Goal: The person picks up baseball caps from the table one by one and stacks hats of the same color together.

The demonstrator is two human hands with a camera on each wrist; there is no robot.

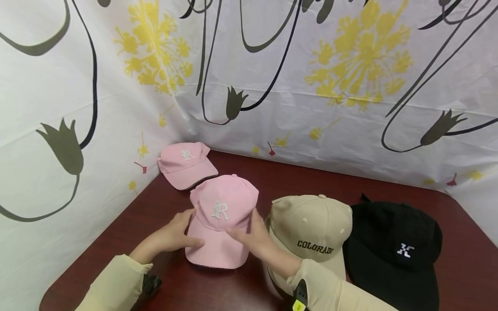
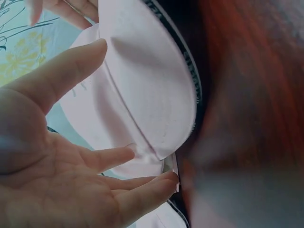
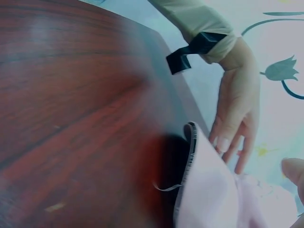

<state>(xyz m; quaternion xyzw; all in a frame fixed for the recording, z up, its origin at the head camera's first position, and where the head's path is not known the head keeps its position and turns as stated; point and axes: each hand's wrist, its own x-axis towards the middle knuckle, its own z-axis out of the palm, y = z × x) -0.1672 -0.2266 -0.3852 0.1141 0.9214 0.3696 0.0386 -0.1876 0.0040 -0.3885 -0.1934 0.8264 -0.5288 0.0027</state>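
A pink cap [image 1: 221,250] with a white letter R sits on the table, its brim towards me. My left hand [image 1: 175,233] is at its left side, the thumb at the brim edge and the fingers beside the crown. On the opposite side is my right hand [image 1: 262,242], thumb over the brim near the crown seam. Seen in the left wrist view, the left hand [image 2: 71,156] has extended fingers and its palm stands off the cap. In the right wrist view only a thumb [image 3: 295,171] of the right hand shows, so its other fingers are hidden there.
Another pink cap [image 1: 184,166] lies behind, in the back left corner. To the right stand a beige cap [image 1: 311,224] lettered COLORADO and a black cap [image 1: 393,246]. The dark red table [image 1: 186,285] meets patterned white cloth [image 1: 272,129] at the back and left.
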